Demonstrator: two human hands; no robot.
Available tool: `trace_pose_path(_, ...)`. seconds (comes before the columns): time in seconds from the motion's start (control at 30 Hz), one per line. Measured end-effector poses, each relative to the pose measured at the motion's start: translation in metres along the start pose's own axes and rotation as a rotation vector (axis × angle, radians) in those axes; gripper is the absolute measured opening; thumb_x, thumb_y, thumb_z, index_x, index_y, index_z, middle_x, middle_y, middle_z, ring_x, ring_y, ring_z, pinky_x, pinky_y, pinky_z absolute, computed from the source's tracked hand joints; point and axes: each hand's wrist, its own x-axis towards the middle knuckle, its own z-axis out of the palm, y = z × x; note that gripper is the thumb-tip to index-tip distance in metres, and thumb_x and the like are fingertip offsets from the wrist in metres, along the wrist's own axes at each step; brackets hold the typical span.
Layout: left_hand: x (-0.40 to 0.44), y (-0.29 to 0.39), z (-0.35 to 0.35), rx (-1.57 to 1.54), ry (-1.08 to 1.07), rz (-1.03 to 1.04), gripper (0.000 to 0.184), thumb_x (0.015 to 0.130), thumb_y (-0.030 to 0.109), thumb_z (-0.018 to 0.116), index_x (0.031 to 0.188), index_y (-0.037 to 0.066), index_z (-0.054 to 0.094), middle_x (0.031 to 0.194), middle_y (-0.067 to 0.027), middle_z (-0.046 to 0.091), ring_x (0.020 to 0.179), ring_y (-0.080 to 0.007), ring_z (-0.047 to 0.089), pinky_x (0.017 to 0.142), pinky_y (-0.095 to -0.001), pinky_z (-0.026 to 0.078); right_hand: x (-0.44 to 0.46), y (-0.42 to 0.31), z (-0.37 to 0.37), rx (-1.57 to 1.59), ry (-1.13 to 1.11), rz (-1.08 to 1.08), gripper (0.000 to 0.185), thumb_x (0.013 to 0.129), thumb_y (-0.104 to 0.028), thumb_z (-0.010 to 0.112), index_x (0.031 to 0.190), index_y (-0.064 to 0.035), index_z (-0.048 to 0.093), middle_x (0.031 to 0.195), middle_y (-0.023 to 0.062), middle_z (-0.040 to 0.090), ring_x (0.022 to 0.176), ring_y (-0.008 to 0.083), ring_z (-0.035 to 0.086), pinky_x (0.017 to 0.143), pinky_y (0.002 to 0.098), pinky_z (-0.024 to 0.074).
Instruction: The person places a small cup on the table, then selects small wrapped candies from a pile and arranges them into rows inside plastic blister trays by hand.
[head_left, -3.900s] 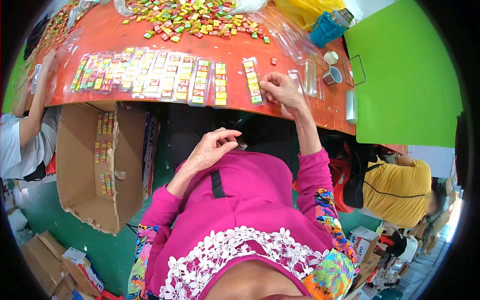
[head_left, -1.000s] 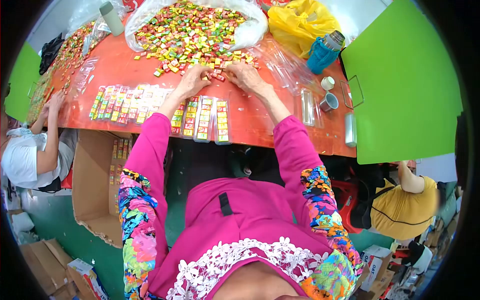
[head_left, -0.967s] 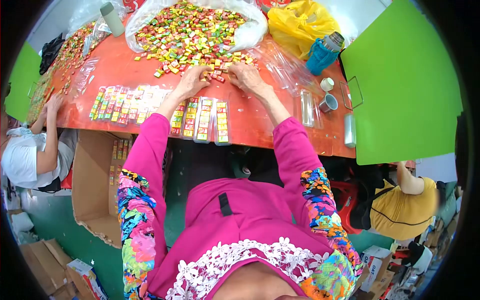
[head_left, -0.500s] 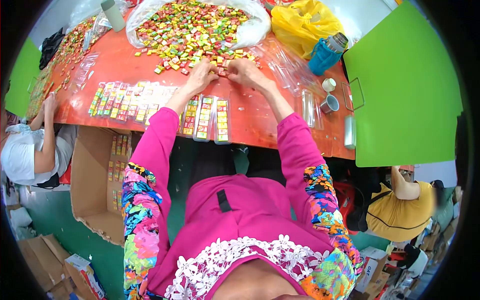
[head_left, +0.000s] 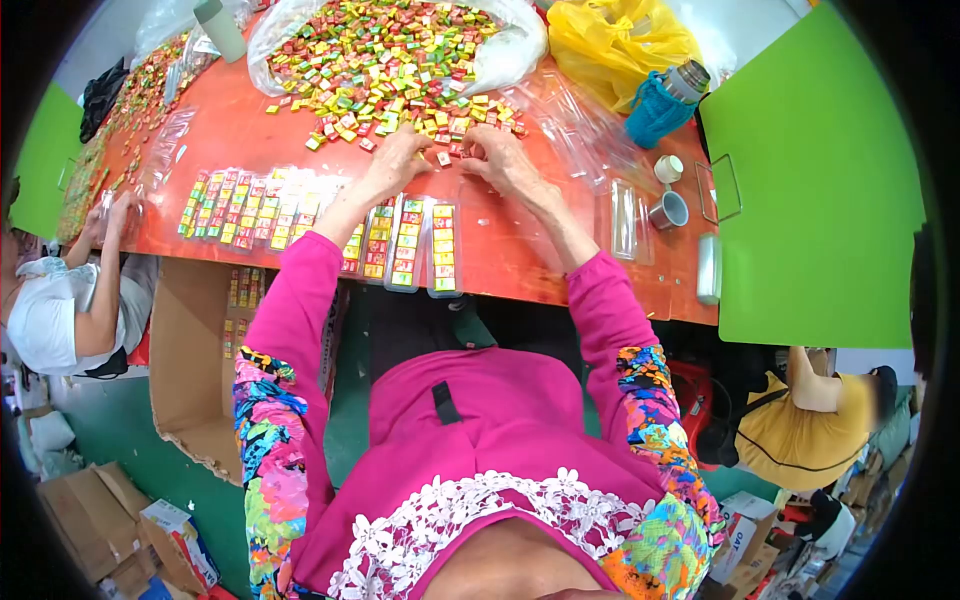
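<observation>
Along the near edge of a loose pile of small red, yellow and green wrapped blocks (head_left: 385,60), both my hands bend over the table. My left hand (head_left: 400,162) has its fingers curled together; what lies between the fingertips is too small to make out. Across a narrow gap, my right hand (head_left: 502,162) curls thumb and fingers around a small reddish block (head_left: 468,153). A single block (head_left: 444,159) lies on the table between the hands. Closer to me, clear plastic trays (head_left: 445,250) stand side by side, holding rows of blocks.
Empty clear trays (head_left: 575,130), a yellow bag (head_left: 615,55), a blue-covered flask (head_left: 660,105) and a grey cup (head_left: 669,210) are on the right. A green panel (head_left: 815,190) rises beyond. Below the table is a cardboard box (head_left: 190,350). A co-worker (head_left: 75,315) sits left.
My hands have moved slightly apart and a little toward me. A single block now shows on the table between them. The co-worker's hands at left have shifted and hold a clear tray.
</observation>
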Motion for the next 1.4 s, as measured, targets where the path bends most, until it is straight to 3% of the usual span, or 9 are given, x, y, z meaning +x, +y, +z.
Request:
trace_pose_path(0.13,0.007,0.017,0.020,-0.100,0.020,0.078,0.041,0.082,0.022,0.074,0.117,0.004,0.064,0.100,-0.0139,0.056,0.101,-0.0318,0.058,0.087,-0.0413,0.047,-0.004,0.009,-0.024,-0.083,-0.038,-0.040,0.029,0.083,-0.020,0.073,0.105,-0.0047,0.065,0.093,0.0144,0.058,0.085,0.0298,0.061,0.073,0.0405,0.0492)
trace_pose_path(0.4,0.025,0.028,0.021,-0.104,-0.092,0.010,0.029,0.086,0.022,0.070,0.112,0.009,0.067,0.099,-0.0124,0.053,0.102,-0.0305,0.055,0.088,-0.0395,0.045,-0.013,0.020,-0.034,-0.158,-0.109,-0.008,0.025,0.084,-0.019,0.072,0.106,-0.0070,0.069,0.097,0.0132,0.058,0.088,0.0280,0.062,0.077,0.0390,0.0495)
trace_pose_path(0.63,0.012,0.023,0.009,-0.083,-0.120,-0.034,0.026,0.087,0.020,0.068,0.111,0.010,0.067,0.098,-0.0117,0.051,0.099,-0.0294,0.055,0.087,-0.0395,0.044,-0.001,-0.001,-0.016,-0.159,-0.204,-0.233,0.025,0.083,-0.017,0.072,0.104,-0.0054,0.066,0.097,0.0128,0.058,0.093,0.0291,0.061,0.079,0.0404,0.0497)
trace_pose_path(0.8,0.000,0.020,-0.002,-0.095,-0.119,-0.029,0.026,0.087,0.017,0.070,0.111,0.010,0.067,0.097,-0.0107,0.050,0.094,-0.0276,0.055,0.082,-0.0389,0.045,0.007,0.013,-0.007,-0.051,-0.001,-0.110,0.024,0.082,-0.022,0.072,0.098,-0.0051,0.067,0.089,0.0158,0.060,0.090,0.0333,0.060,0.077,0.0444,0.0484)
trace_pose_path(0.9,-0.002,0.024,-0.004,-0.116,-0.099,-0.029,0.027,0.086,0.016,0.071,0.112,0.010,0.067,0.098,-0.0106,0.050,0.092,-0.0268,0.055,0.080,-0.0390,0.045,0.018,0.011,-0.001,-0.069,-0.134,-0.126,0.025,0.086,-0.020,0.070,0.105,-0.0049,0.068,0.089,0.0127,0.063,0.085,0.0291,0.063,0.074,0.0393,0.0498)
trace_pose_path(1.0,-0.001,0.026,-0.006,-0.121,-0.106,-0.025,0.036,0.084,0.021,0.074,0.118,0.011,0.066,0.101,-0.0110,0.052,0.097,-0.0277,0.057,0.083,-0.0398,0.046,0.039,0.009,-0.004,-0.087,0.011,-0.007,0.026,0.087,-0.023,0.069,0.106,-0.0067,0.069,0.093,0.0135,0.063,0.090,0.0299,0.063,0.077,0.0400,0.0498)
trace_pose_path(1.13,0.002,0.035,-0.001,-0.118,-0.089,-0.072,0.044,0.083,0.030,0.074,0.123,0.015,0.065,0.105,-0.0110,0.054,0.102,-0.0293,0.059,0.087,-0.0413,0.047,0.051,0.017,-0.004,-0.255,0.010,-0.083,0.019,0.086,-0.023,0.068,0.096,-0.0070,0.070,0.101,0.0162,0.061,0.100,0.0320,0.060,0.081,0.0421,0.0484)
trace_pose_path(1.23,0.006,0.036,0.008,-0.028,-0.070,-0.094,0.037,0.084,0.034,0.073,0.118,0.020,0.068,0.102,-0.0096,0.053,0.099,-0.0295,0.060,0.082,-0.0434,0.048,0.059,0.021,-0.010,-0.178,-0.057,-0.107,0.021,0.081,-0.021,0.070,0.095,-0.0055,0.071,0.093,0.0175,0.064,0.093,0.0341,0.065,0.079,0.0461,0.0512)
trace_pose_path(1.4,0.008,0.043,0.011,0.005,-0.056,-0.131,0.029,0.086,0.035,0.071,0.112,0.022,0.070,0.097,-0.0081,0.051,0.093,-0.0275,0.061,0.075,-0.0434,0.049,0.038,0.002,-0.034,0.036,-0.089,0.096,0.022,0.085,-0.024,0.069,0.091,-0.0025,0.068,0.072,0.0106,0.068,0.068,0.0195,0.066,0.062,0.0341,0.0503)
